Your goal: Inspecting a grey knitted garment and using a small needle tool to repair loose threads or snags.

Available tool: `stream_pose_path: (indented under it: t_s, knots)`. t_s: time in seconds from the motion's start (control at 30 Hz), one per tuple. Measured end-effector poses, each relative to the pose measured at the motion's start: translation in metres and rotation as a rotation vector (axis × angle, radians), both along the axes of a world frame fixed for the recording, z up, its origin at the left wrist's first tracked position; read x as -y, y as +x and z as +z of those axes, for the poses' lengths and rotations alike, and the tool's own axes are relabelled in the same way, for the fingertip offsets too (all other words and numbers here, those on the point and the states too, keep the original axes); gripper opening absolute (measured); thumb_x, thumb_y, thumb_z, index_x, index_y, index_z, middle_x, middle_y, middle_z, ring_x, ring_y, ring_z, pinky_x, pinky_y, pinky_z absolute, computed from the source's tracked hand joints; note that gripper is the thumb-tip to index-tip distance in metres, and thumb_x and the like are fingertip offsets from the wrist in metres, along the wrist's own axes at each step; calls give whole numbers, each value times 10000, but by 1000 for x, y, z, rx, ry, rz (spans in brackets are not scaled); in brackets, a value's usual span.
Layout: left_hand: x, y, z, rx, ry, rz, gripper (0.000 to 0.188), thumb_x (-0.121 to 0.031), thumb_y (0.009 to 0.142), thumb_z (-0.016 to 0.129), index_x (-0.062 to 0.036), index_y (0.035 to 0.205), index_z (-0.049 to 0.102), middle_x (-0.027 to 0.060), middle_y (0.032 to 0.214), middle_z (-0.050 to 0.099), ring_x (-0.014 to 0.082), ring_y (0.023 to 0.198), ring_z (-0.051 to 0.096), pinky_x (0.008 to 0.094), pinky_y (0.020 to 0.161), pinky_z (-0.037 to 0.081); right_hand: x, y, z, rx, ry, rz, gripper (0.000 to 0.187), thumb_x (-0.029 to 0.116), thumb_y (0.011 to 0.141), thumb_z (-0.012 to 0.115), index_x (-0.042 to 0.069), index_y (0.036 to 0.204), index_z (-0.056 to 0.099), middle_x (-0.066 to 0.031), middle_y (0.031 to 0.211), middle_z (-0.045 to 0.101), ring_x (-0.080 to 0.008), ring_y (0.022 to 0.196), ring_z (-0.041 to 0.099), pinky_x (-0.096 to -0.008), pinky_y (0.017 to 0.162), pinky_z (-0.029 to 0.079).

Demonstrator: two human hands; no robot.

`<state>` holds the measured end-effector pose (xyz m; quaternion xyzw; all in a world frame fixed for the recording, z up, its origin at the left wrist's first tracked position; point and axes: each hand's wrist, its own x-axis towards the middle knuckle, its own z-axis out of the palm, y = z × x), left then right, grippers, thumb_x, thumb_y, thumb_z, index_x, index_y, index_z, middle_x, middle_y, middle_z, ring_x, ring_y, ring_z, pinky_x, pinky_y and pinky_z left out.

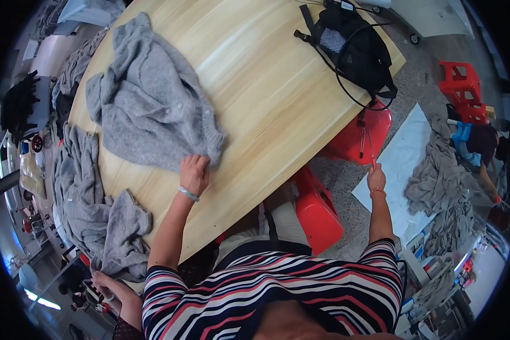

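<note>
A busy garment room surrounds a pale wood-grain surface (266, 90), with a black mesh backpack (368, 62) at its 1 o'clock corner and a red stool (382, 122) just past its edge toward 2 o'clock. Below your 3 o'clock side, a heap of grey knitwear (433, 178) lies partly on a white sheet (405, 150).

The grey buttoned cardigan (153, 107) lies rumpled on the surface at 10 o'clock, its hem turned toward you. Your left hand (195, 177) rests at that hem with fingers curled against the knit; you cannot tell from here whether cloth is pinched beneath them. Your right hand (376, 179), out at 3 o'clock beyond the surface, is closed around a slim red-handled tool (373, 161), its thin end pointing to 12 o'clock by the stool.

More grey knits (79, 187) drape over the surface's rim at 9 o'clock, and a co-worker's hand (103, 280) shows at 8 o'clock.

The cardigan looks light, soft and limp, with a fuzzy face likely to stretch or snag rather than slip. The hem band or button edge should give you the firmest hold; loose single stitches would be a poor one.
</note>
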<state>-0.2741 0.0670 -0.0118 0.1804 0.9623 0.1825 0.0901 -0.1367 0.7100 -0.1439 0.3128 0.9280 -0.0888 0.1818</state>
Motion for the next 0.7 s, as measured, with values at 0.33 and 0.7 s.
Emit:
stream_pose_path:
  t_s: [0.33,0.7]
  knots:
    - [-24,95,61,-165,182,260,352,-163,790,769,-72,1101,631,150,1112,597,360,1077,565,465,900,447,49,94,131,-306,83,155,284,306,947,656,35,914,577,-187,873,579,-407,776,592,-495,703,476]
    - [-18,75,-17,-191,64,240,679,-486,859,682,-162,1428,500,192,1539,350,421,1447,270,622,1151,203,266,8,237,-181,-549,656,290,242,906,671,83,1140,604,-218,975,676,-433,858,661,-497,713,520]
